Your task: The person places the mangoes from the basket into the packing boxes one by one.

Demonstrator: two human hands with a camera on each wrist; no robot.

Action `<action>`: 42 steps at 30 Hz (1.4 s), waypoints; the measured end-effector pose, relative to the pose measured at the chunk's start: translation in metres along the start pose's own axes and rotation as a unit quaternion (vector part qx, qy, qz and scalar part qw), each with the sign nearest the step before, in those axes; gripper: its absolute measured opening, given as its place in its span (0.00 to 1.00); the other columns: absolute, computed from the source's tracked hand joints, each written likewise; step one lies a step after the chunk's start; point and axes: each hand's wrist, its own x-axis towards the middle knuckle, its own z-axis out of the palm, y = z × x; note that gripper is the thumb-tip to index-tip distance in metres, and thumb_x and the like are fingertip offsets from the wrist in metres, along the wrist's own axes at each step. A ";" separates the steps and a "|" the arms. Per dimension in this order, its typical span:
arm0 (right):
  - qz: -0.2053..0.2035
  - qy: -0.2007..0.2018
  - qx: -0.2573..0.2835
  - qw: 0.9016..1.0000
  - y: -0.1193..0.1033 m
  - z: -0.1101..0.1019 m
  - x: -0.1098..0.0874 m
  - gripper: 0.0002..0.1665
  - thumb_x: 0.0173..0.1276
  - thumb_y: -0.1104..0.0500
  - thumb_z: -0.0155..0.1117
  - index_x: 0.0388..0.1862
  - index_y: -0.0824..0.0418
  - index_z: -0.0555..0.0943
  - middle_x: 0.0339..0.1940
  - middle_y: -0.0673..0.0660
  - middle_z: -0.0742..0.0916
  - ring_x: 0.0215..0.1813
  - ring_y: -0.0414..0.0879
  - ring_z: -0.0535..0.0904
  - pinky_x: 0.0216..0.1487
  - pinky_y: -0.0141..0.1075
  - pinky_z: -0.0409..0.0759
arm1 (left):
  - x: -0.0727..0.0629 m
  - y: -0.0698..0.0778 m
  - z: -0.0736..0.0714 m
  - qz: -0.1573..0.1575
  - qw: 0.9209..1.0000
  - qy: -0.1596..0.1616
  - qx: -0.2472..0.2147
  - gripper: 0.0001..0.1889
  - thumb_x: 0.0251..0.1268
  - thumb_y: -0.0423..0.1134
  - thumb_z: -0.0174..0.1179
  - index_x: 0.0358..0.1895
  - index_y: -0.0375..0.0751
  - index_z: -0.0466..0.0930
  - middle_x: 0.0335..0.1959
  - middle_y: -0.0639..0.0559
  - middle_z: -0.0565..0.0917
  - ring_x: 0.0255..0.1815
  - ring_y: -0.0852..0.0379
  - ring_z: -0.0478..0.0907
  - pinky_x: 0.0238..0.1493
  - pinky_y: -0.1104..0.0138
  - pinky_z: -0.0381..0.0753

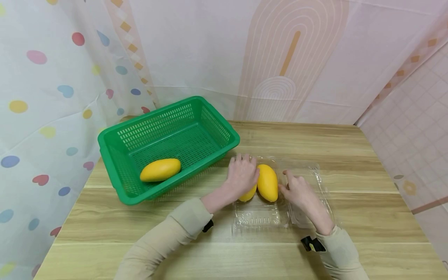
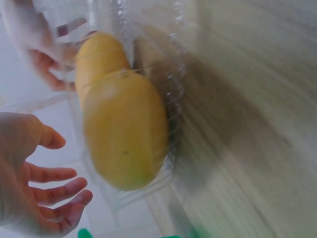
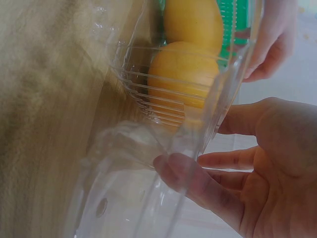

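Observation:
Two yellow mangoes lie side by side in the clear plastic clamshell box (image 1: pixel 257 219), whose lid (image 1: pixel 309 171) is spread out to the right. My left hand (image 1: pixel 243 174) is over the left mango (image 1: pixel 248 194) and partly hides it. In the left wrist view, the fingers (image 2: pixel 57 191) are loosely bent, with a gap between them and the fruit. Near the right mango (image 1: pixel 267 182), my right hand (image 1: pixel 302 194) is at the box's hinge side, thumb and index finger spread. The right wrist view shows its fingers (image 3: pixel 228 159) at the clear rim; contact is hard to tell through the plastic.
A green slotted plastic basket (image 1: pixel 210 161) stands on the wooden table (image 1: pixel 367 186) to the left, holding one more mango (image 1: pixel 161 170). Patterned cloth (image 1: pixel 196 46) hangs behind the table and along its sides.

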 end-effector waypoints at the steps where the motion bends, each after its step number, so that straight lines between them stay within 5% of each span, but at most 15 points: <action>1: 0.002 -0.002 0.002 1.000 0.000 0.000 0.000 0.30 0.67 0.60 0.58 0.63 0.74 0.64 0.33 0.68 0.86 0.25 0.46 0.80 0.20 0.31 0.75 | 0.000 -0.002 -0.002 0.003 1.000 0.011 -0.006 0.14 0.67 0.50 0.53 0.41 0.43 0.78 0.35 0.50 0.81 0.37 0.51 0.77 0.37 0.63 0.75; 7: 0.015 -0.009 0.010 1.000 0.000 0.000 0.000 0.31 0.68 0.59 0.57 0.65 0.73 0.63 0.34 0.68 0.86 0.21 0.43 0.77 0.17 0.30 0.72 | -0.003 -0.014 -0.018 0.010 0.998 0.053 -0.045 0.12 0.65 0.47 0.57 0.38 0.41 0.79 0.36 0.48 0.82 0.38 0.50 0.77 0.38 0.60 0.75; 22: 0.010 -0.012 0.007 1.000 0.000 0.000 0.001 0.31 0.68 0.59 0.57 0.65 0.73 0.62 0.34 0.68 0.86 0.22 0.44 0.78 0.17 0.30 0.72 | -0.028 -0.057 -0.060 0.011 0.995 0.062 -0.077 0.15 0.65 0.44 0.58 0.48 0.38 0.79 0.40 0.44 0.83 0.39 0.45 0.79 0.39 0.54 0.79; 35: 0.006 -0.009 0.012 1.000 0.000 -0.001 0.001 0.31 0.68 0.60 0.58 0.64 0.74 0.62 0.33 0.69 0.86 0.21 0.43 0.77 0.16 0.29 0.71 | -0.047 -0.105 -0.078 0.015 0.998 -0.051 -0.031 0.20 0.64 0.43 0.59 0.56 0.36 0.74 0.50 0.39 0.79 0.47 0.40 0.78 0.42 0.50 0.80; 42: 0.005 -0.009 0.011 1.000 -0.001 -0.001 0.000 0.30 0.68 0.60 0.57 0.64 0.74 0.63 0.32 0.68 0.86 0.21 0.43 0.77 0.17 0.30 0.71 | -0.047 -0.137 -0.086 -0.010 0.992 -0.119 -0.026 0.22 0.66 0.39 0.55 0.61 0.35 0.69 0.55 0.35 0.75 0.50 0.36 0.74 0.42 0.47 0.78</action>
